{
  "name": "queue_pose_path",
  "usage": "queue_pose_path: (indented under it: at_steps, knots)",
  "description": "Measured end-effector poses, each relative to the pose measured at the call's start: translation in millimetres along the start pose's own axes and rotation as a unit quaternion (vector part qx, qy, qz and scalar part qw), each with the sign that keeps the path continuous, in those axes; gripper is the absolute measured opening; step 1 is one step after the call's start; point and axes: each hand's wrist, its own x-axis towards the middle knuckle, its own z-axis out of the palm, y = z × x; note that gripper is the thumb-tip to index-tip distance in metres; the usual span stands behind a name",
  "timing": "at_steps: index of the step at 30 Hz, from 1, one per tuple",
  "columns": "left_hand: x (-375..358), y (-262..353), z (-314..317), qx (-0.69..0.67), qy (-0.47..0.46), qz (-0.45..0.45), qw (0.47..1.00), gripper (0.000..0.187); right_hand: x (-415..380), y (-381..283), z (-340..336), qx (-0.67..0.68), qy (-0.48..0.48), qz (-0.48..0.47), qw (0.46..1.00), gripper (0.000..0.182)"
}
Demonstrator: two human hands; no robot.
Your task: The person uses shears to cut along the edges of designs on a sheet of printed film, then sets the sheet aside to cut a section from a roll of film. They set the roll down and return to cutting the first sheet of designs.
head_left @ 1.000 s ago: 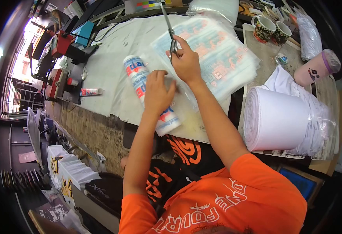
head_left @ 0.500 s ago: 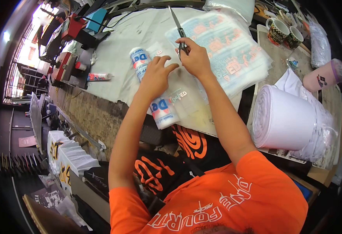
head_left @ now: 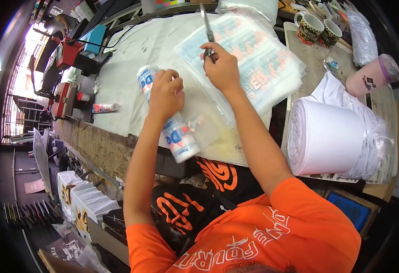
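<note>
A roll of printed plastic film (head_left: 179,140), white with blue and red lettering, lies slanted across the near side of the cloth-covered table (head_left: 126,86). My left hand (head_left: 166,93) is over its middle with the fingers curled, closed on the roll; the fingertips are partly hidden. From the roll's right side, a loose clear flap spreads over the table. In my right hand (head_left: 221,68) is a pair of scissors (head_left: 207,28), gripped by the dark handles, blades pointing away from me. Under and beside that hand lies a stack of printed plastic sheets (head_left: 254,63).
At right are a thick white fabric roll (head_left: 324,136), a pink tumbler (head_left: 368,82) and two patterned mugs (head_left: 309,29). A small tube (head_left: 104,108) and a red machine (head_left: 67,54) are at left. Another person (head_left: 65,22) is at the far left.
My left hand has gone from spread fingers to curled ones on the roll. The whole view has shifted a little. The scissors stay in my right hand.
</note>
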Motion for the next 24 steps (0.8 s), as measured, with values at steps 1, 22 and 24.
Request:
queue_pose_path:
  at_steps: [1, 22, 24]
  knots:
    - [5.2, 4.2, -2.2, -0.034, 0.053, -0.025, 0.998, 0.013, 2.8, 1.8, -3.1, 0.010, 0.024, 0.002, 1.000, 0.026]
    - [-159.8, -5.1, -26.0, -0.402, 0.270, -0.373, 0.791, 0.059, 21.4, -11.8, -59.1, 0.051, 0.031, 0.025, 0.998, 0.025]
    - [-154.0, -11.5, -12.1, -0.213, 0.229, -0.371, 0.874, 0.076, -3.1, -60.0, -64.2, 0.135, 0.003, -0.016, 0.991, 0.032]
